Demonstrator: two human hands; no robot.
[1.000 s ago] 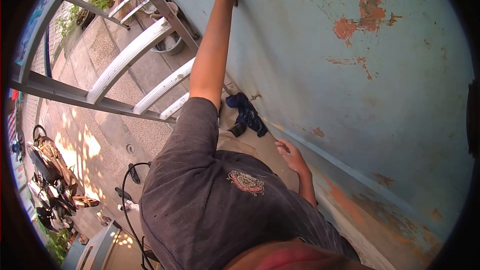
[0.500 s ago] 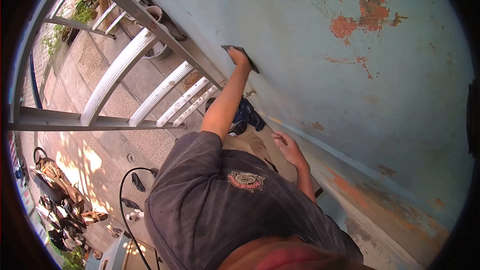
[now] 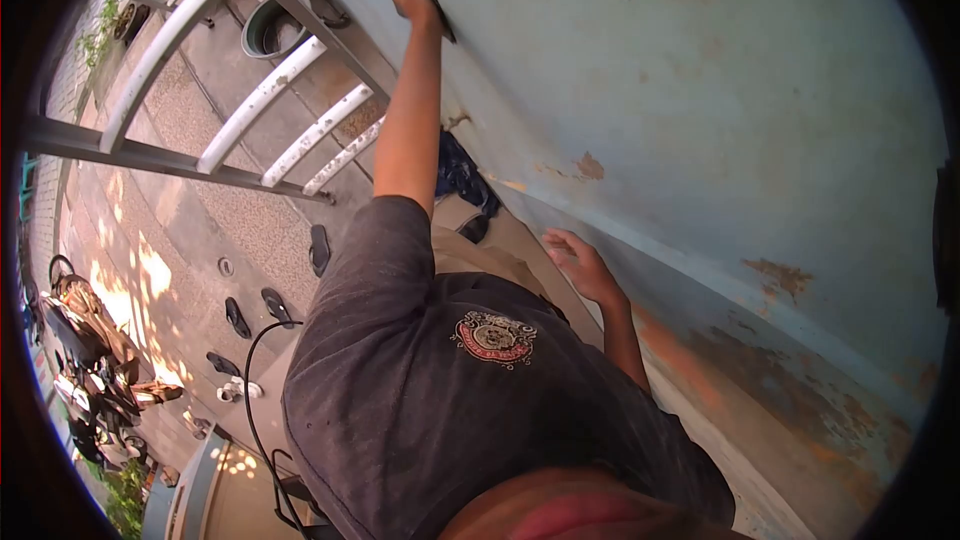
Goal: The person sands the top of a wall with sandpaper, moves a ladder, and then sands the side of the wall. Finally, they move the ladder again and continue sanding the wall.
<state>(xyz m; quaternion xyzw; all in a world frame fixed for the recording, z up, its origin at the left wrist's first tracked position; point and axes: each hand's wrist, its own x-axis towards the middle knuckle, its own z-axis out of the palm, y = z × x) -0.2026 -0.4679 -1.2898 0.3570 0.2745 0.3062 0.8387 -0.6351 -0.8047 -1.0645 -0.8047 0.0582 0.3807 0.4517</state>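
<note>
My left hand (image 3: 412, 2) is at the end of an outstretched arm, closed over a dark flat rectangular sheet (image 3: 438, 18). The sheet lies against the pale blue-green wall (image 3: 650, 70), one long edge showing beyond my fingers. My right hand (image 3: 582, 265) hangs bent in front of my body, near the lower part of the wall. Its fingers are loosely extended and apart, with nothing in them.
A metal ladder (image 3: 240, 130) with pale rungs stands on my left. Behind it are a green tub (image 3: 270, 28) and plants. Several sandals (image 3: 237, 318) and a black cable (image 3: 255, 390) lie on the paved floor (image 3: 190, 210). Dark cloth (image 3: 462, 175) is by the wall's foot.
My left hand and the sheet have moved up and left in the view, along the wall. The view has shifted, bringing more sandals and the green tub into sight. My right hand stays similarly placed.
</note>
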